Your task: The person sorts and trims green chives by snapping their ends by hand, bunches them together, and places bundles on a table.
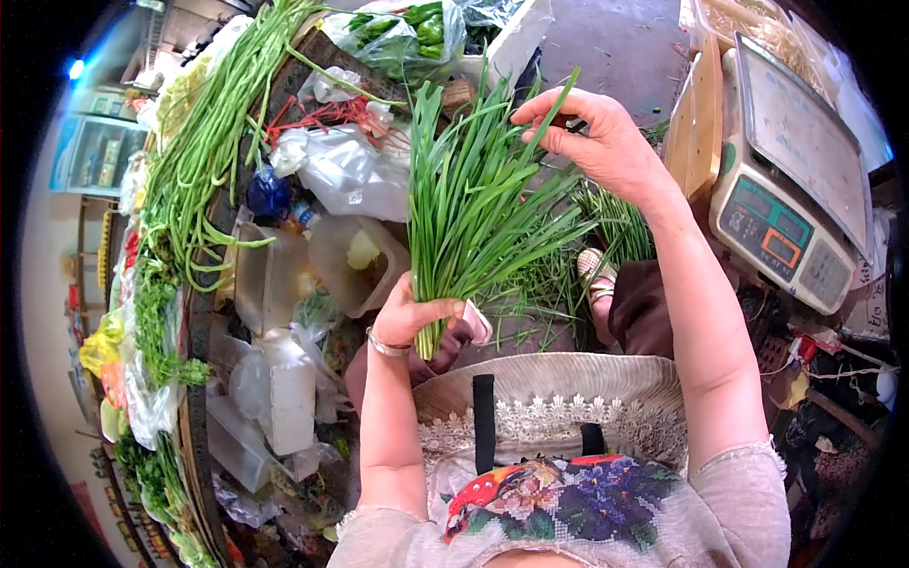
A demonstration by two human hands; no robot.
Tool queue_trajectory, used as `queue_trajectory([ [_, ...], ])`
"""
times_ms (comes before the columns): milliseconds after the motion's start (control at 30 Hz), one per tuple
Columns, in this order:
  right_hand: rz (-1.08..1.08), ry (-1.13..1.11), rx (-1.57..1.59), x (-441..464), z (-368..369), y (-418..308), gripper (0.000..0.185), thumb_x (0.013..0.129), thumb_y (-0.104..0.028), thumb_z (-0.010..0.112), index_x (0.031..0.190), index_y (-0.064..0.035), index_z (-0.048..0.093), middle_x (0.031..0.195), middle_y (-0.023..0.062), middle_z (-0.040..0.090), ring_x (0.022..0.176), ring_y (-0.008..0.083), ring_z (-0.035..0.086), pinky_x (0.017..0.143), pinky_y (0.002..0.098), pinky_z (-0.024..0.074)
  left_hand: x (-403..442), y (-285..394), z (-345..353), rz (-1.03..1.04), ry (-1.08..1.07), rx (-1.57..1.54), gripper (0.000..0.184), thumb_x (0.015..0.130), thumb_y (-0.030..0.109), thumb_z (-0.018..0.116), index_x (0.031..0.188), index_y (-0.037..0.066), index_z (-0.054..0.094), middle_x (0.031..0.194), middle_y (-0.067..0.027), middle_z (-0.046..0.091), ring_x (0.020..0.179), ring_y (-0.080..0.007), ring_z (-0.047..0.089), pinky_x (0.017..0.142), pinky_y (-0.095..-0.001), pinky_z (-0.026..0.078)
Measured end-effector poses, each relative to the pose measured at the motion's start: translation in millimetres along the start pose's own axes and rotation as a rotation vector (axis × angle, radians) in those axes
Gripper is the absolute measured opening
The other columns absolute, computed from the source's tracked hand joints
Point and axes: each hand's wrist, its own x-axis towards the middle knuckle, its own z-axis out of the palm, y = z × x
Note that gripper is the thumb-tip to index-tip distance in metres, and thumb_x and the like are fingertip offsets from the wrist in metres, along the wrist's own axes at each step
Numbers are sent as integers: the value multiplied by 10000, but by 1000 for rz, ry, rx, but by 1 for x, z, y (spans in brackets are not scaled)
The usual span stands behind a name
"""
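Note:
My left hand is closed round the pale lower stems of a bunch of garlic chives, held upright in front of my lap. The long flat leaves fan out upward and to the right. At the upper right of the bunch, my right hand has thumb and forefinger in a pinch at a single chive leaf that crosses the fingertips. More chives lie on the floor beside my right foot, and loose cut-looking blades are scattered between my feet.
A digital scale stands at the right beside a wooden board. Long beans hang over the stall edge at the left. Plastic tubs and bags crowd below it. Bagged green peppers sit at the top.

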Motion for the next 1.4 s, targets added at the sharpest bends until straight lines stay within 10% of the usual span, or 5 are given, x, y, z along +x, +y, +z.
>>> queue_trajectory([
  [633, -173, -56, -267, 1, 14, 9, 209, 795, -147, 612, 949, -6, 619, 825, 201, 632, 793, 346, 630, 741, 386, 500, 1, 1, 1, -32, 38, 30, 190, 771, -26, 694, 941, -25, 608, 757, -84, 647, 593, -156, 601, 545, -280, 472],
  [867, -79, 29, -196, 2, 16, 3, 91, 882, -59, 577, 954, -5, 595, 835, 49, 635, 825, 115, 581, 776, 287, 471, 3, -5, -5, -10, 30, 53, 242, 771, -35, 688, 993, -21, 595, 761, -90, 641, 593, -163, 591, 543, -283, 467],
  [1033, -184, 342, -281, 7, 13, 14, 156, 881, -138, 578, 976, -32, 641, 821, 134, 669, 748, 245, 655, 698, 340, 500, 7, -10, -9, 40, 105, 128, 243, 786, -50, 673, 1017, -30, 600, 787, -82, 645, 654, -175, 610, 600, -294, 495],
  [1233, -214, 661, -164, 15, -6, 23, 167, 868, -94, 591, 1006, -46, 670, 861, 49, 672, 811, 136, 628, 786, 273, 488, 18, -7, -21, 716, 567, 1333, 384, 726, 34, 736, 1089, 13, 613, 928, -139, 658, 841, -303, 641, 771, -359, 501],
  [1400, -158, 628, -214, 13, -11, 20, 186, 877, -125, 606, 1035, -55, 676, 891, 38, 673, 855, 134, 621, 817, 275, 474, 9, 3, -20, 671, 611, 1612, 501, 676, 55, 718, 1157, 40, 580, 916, -123, 618, 822, -325, 578, 732, -397, 433],
])
